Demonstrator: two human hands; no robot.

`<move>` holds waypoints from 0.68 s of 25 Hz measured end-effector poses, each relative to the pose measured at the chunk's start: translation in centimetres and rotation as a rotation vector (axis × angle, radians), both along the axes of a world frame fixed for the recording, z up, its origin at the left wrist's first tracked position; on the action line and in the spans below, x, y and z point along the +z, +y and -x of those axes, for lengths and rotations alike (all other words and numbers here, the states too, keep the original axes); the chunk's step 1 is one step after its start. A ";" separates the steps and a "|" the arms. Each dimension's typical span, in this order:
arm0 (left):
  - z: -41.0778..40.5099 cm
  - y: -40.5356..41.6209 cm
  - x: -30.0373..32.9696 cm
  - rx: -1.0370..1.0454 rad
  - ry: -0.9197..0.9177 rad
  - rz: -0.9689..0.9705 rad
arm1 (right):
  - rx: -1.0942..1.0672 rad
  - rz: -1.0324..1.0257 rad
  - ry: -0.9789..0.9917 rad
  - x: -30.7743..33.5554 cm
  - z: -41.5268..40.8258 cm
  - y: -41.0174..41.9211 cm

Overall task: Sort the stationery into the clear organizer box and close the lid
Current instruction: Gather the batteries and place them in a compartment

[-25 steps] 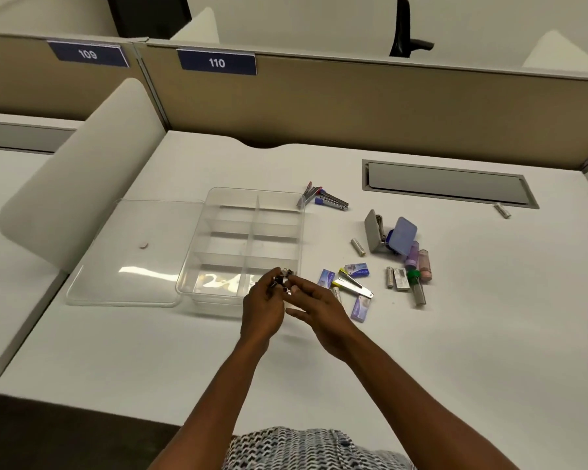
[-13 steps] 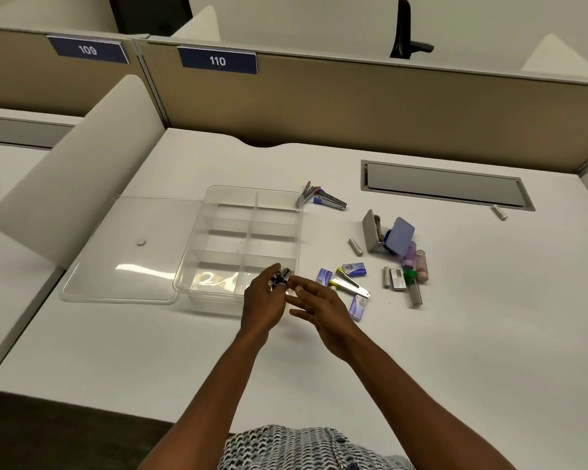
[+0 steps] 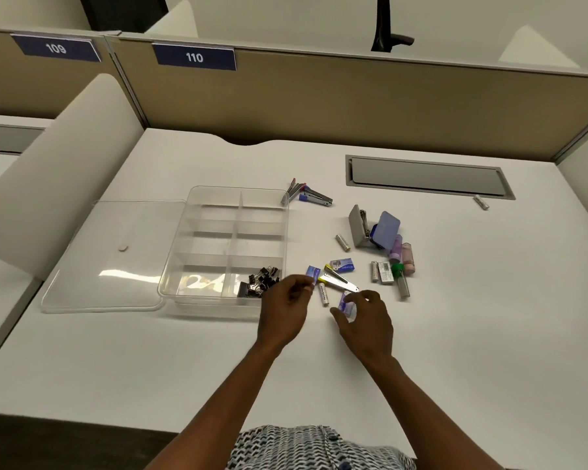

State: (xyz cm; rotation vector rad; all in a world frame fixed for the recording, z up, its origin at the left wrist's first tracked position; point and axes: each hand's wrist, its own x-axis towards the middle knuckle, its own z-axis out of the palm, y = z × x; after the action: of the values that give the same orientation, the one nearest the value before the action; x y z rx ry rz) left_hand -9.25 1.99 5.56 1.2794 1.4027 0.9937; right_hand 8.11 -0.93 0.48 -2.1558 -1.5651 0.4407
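Observation:
The clear organizer box (image 3: 287, 232) stands open on the white desk, its lid (image 3: 116, 259) lying flat to its left. Several black binder clips (image 3: 260, 284) lie in its near right compartment. My left hand (image 3: 284, 310) is just right of the box's near corner. Its fingertips touch a small blue staple box (image 3: 313, 273) and hold nothing. My right hand (image 3: 365, 322) has thumb and fingers around a second blue staple box (image 3: 346, 301) that rests on the desk. Between them lie a yellow-tipped stapler (image 3: 340, 281) and a white tube (image 3: 324, 295).
More stationery lies to the right: a third blue box (image 3: 343, 265), batteries (image 3: 343, 241), an open grey case (image 3: 357, 225) and a purple case (image 3: 386, 229), pink and purple tubes (image 3: 406, 257), a green-capped tube (image 3: 401, 281). Staple removers (image 3: 308, 195) sit behind the box. A cable hatch (image 3: 428, 176) is at the back.
The binder clips left my left hand and now lie in the near right compartment. Both hands moved right to the small blue boxes.

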 end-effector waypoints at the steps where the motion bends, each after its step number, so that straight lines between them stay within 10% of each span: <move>1: -0.7 -0.3 -0.4 -0.038 0.017 0.011 | 0.000 0.014 0.000 -0.2 -0.1 0.1; 10: -2.6 -2.1 -3.0 -0.123 0.021 0.334 | -0.225 -0.061 0.475 0.4 0.4 -0.3; 17: -2.0 -1.4 -2.6 -0.064 -0.212 0.440 | 0.032 0.021 0.722 1.9 1.2 0.0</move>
State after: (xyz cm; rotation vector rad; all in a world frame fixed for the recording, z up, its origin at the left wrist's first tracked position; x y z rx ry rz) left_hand -7.21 0.56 2.91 0.8620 1.3145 0.7024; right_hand 6.90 -0.91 2.43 -1.6892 -1.1721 1.0988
